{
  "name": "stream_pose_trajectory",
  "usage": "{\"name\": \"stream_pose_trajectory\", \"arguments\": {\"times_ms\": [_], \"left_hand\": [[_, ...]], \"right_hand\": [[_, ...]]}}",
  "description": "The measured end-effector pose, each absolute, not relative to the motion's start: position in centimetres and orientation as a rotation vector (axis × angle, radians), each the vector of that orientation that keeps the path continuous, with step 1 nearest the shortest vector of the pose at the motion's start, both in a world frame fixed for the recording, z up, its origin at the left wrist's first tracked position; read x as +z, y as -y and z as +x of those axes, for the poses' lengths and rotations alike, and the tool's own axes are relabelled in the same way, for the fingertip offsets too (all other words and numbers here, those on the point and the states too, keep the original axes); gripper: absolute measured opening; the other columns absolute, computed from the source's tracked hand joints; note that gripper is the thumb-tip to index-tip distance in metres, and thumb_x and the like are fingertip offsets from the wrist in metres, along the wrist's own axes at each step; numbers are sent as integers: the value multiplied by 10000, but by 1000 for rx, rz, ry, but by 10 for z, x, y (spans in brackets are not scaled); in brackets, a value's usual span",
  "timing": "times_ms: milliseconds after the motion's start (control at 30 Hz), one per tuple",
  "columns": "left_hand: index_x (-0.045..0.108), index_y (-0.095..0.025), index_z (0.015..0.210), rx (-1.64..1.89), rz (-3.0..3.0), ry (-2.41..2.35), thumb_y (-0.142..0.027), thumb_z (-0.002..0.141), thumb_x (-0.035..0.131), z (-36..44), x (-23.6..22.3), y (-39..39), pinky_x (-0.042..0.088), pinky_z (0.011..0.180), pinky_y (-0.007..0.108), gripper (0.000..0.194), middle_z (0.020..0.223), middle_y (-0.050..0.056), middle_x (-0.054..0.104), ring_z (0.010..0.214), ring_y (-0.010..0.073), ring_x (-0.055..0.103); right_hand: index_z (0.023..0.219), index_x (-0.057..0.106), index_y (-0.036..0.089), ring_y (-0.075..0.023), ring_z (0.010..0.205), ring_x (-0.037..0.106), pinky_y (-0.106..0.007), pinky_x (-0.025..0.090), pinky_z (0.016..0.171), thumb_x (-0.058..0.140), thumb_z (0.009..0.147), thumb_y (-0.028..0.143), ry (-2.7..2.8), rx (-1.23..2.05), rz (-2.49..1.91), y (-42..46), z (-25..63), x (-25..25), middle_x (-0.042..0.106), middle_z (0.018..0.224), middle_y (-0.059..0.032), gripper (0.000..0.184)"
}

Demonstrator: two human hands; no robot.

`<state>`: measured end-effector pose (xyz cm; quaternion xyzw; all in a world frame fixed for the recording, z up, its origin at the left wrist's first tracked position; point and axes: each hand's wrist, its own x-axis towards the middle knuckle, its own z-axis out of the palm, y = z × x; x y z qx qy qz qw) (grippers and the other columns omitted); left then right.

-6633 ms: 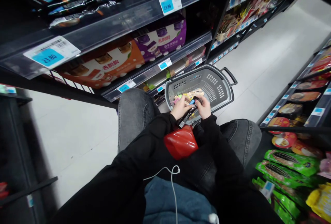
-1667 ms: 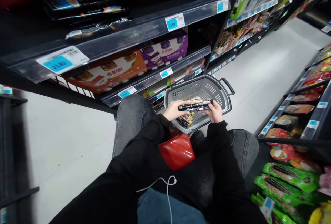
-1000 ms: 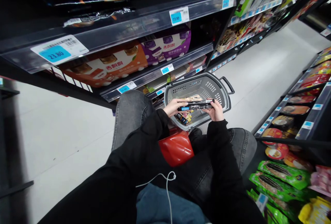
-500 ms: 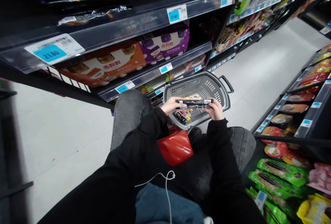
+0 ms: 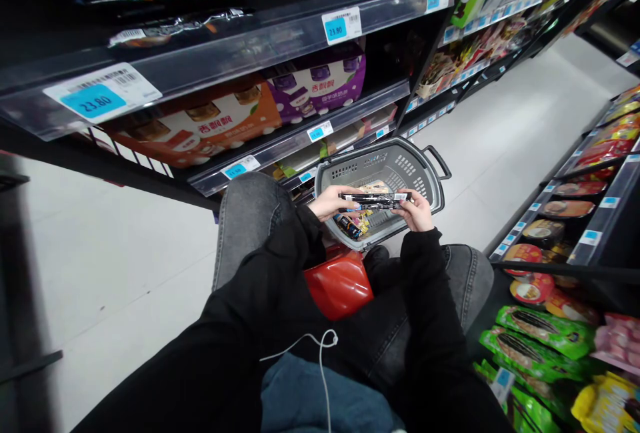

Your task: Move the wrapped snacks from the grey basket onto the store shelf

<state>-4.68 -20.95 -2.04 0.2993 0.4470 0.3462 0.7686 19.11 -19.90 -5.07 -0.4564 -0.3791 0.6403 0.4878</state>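
Observation:
A dark, glossy snack packet [image 5: 374,201] is stretched level between my two hands, its narrow side toward me. My left hand [image 5: 330,201] pinches one end of it and my right hand [image 5: 418,210] pinches the other. Below them stands a grey shopping basket [image 5: 430,183] with perforated walls and a black handle on its right. Inside the basket, partly hidden by my hands, lie several packaged goods, among them a black-and-blue packet [image 5: 347,225] and something yellow. Small print on the held packet is too small to read.
At left, a black shelf rack holds an orange carton [image 5: 215,123] and a purple carton [image 5: 320,86]. A red glossy object [image 5: 340,284] is between my legs. On the right, another rack carries cup noodles [image 5: 531,287] and green bags [image 5: 545,333]. Pale floor [image 5: 530,113] runs between.
The held packet has tilted slightly, showing a little more of its shiny face. Both hands keep their hold in nearly the same place above the basket.

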Motion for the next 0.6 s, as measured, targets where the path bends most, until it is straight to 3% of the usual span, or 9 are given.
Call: {"name": "stream_pose_trajectory", "arguments": {"times_ms": [233, 433, 600], "left_hand": [[628, -96, 1017, 719, 920, -1002, -141, 547, 749, -50, -30, 206, 534, 695, 338, 488, 905, 81, 682, 747, 196, 654], [695, -133, 783, 441, 1657, -1269, -276, 547, 761, -46, -47, 206, 429, 690, 219, 284, 659, -7, 640, 749, 163, 606], [688, -116, 814, 415, 1739, -1118, -341, 652, 694, -27, -53, 216, 414, 663, 212, 278, 660, 0, 633, 701, 149, 576]], "right_hand": [[828, 597, 197, -125, 699, 577, -318, 596, 585, 757, 523, 265, 976, 1527, -1164, 201, 188, -47, 583, 927, -14, 351], [790, 597, 183, -171, 660, 601, -360, 590, 587, 786, 477, 345, 1193, 1545, -1243, 204, 170, -54, 609, 811, -15, 400], [756, 611, 180, -180, 517, 598, -364, 566, 529, 807, 444, 400, 1345, 1628, -1299, 207, 156, -60, 620, 675, -1, 429]]}}
